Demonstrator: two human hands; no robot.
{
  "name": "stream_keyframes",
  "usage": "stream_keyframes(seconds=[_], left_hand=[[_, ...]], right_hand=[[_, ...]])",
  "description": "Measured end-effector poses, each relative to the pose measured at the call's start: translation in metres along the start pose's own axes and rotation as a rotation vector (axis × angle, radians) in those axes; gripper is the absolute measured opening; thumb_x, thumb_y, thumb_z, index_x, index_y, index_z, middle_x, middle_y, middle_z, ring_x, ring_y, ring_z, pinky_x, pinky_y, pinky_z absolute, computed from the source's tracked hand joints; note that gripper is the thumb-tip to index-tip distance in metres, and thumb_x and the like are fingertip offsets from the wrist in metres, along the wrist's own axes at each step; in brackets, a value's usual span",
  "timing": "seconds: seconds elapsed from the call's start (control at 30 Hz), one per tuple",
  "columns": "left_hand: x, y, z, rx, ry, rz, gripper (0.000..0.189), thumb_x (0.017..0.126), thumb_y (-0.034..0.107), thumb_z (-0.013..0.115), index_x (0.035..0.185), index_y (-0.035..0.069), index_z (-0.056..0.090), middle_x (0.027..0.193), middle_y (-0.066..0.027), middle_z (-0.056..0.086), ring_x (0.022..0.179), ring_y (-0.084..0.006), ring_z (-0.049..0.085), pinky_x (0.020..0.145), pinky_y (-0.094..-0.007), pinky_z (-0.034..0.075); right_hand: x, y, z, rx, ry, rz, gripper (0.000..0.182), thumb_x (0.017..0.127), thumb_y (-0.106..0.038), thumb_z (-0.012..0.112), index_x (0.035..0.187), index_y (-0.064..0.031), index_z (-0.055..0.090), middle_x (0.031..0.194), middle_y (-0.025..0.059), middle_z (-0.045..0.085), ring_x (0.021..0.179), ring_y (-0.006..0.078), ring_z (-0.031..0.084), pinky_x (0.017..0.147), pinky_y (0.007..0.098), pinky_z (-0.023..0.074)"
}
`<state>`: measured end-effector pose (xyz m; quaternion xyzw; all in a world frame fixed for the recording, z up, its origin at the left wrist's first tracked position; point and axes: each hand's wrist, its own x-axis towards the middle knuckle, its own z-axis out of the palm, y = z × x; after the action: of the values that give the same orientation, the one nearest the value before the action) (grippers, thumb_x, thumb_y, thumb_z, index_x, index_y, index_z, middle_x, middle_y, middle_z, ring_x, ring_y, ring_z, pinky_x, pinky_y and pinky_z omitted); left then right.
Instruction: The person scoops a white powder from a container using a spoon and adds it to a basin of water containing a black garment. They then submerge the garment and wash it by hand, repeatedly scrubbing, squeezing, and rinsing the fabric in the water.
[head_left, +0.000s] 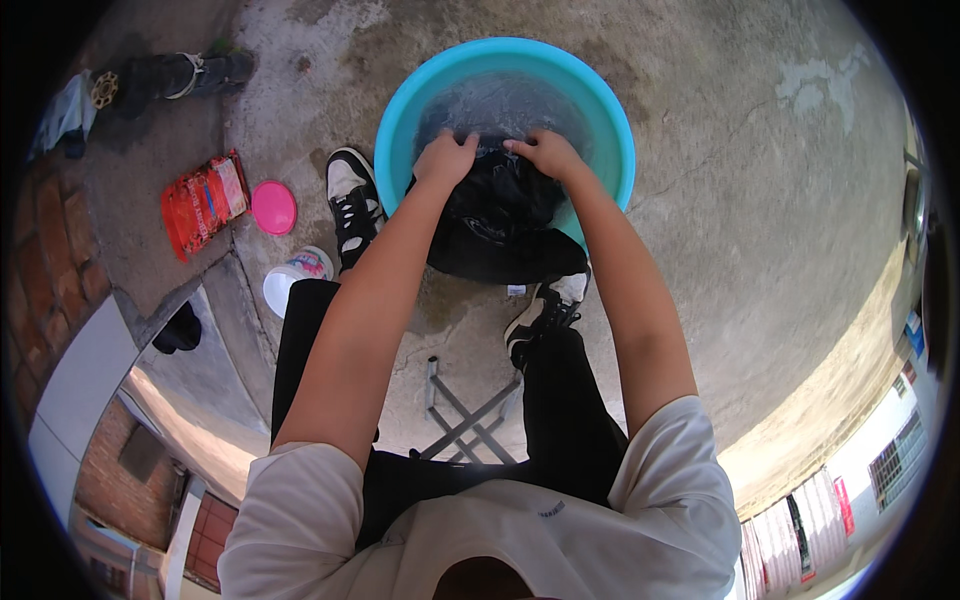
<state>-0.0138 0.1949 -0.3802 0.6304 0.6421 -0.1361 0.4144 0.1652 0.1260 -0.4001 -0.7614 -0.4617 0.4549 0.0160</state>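
Observation:
A turquoise plastic basin of cloudy water stands on the concrete between my shoes. Wet black cloth, apparently a garment, lies partly in the water and hangs over the near rim, with a small white tag at its lower edge. My left hand grips the cloth at its far left part, fingertips under the water. Opposite it, my right hand has hold of the same cloth, thumb on top. The submerged fingers of both hands are hidden.
Left of my shoe lie a pink lid, a white tub on its side and a red printed bag. A dark pipe with a valve wheel runs at upper left. Crossed metal stool legs show below me.

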Motion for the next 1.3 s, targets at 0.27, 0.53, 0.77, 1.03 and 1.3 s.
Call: stream_keyframes(seconds=[0.27,0.53,0.77,1.03,1.3], left_hand=[[-0.056,-0.016,0.034,0.4,0.548,0.574,0.064,0.088,0.048,0.058,0.135,0.007,0.044,0.137,-0.0137,0.042,0.129,-0.0348,0.036,0.098,-0.0579,0.033],[-0.051,-0.026,0.06,0.397,0.553,0.484,0.067,0.089,0.053,0.054,0.133,0.003,0.044,0.129,-0.0219,0.047,0.116,-0.0406,0.044,0.091,-0.0551,0.036],[-0.079,0.005,0.095,0.272,0.63,0.356,0.061,0.093,0.047,0.047,0.141,0.011,0.039,0.142,-0.0228,0.034,0.133,-0.0479,0.026,0.095,-0.0659,0.031],[-0.044,-0.014,0.082,0.32,0.609,0.29,0.052,0.091,0.046,0.053,0.131,0.013,0.047,0.129,-0.0152,0.046,0.118,-0.0422,0.043,0.085,-0.0591,0.044],[-0.029,-0.025,0.011,0.091,0.101,0.288,0.08,0.08,0.064,0.061,0.134,0.011,0.036,0.121,-0.0212,0.047,0.102,-0.0421,0.056,0.084,-0.0484,0.048]], right_hand=[[-0.024,0.001,0.038,-0.566,0.839,-0.361,0.023,0.081,-0.019,0.055,0.103,-0.0153,0.06,0.093,0.0043,0.054,0.087,0.0231,0.053,0.072,0.0376,0.0405],[-0.009,0.0,0.056,-0.644,0.754,-0.39,0.021,0.081,-0.019,0.054,0.102,-0.0178,0.059,0.091,0.0036,0.054,0.088,0.0225,0.052,0.074,0.0387,0.0393],[0.003,0.007,0.073,-0.594,0.932,-0.158,0.018,0.082,-0.017,0.054,0.099,-0.0152,0.059,0.102,0.0064,0.061,0.096,0.0262,0.054,0.08,0.0418,0.0393],[-0.033,-0.029,0.057,-0.314,0.821,-0.151,0.046,0.074,-0.025,0.067,0.115,-0.0087,0.054,0.116,0.0124,0.053,0.11,0.0324,0.05,0.09,0.0455,0.0402],[-0.044,0.025,0.049,0.049,0.443,0.295,0.055,0.085,-0.038,0.064,0.122,0.0008,0.053,0.117,0.0228,0.058,0.109,0.0416,0.055,0.093,0.0474,0.0445]])
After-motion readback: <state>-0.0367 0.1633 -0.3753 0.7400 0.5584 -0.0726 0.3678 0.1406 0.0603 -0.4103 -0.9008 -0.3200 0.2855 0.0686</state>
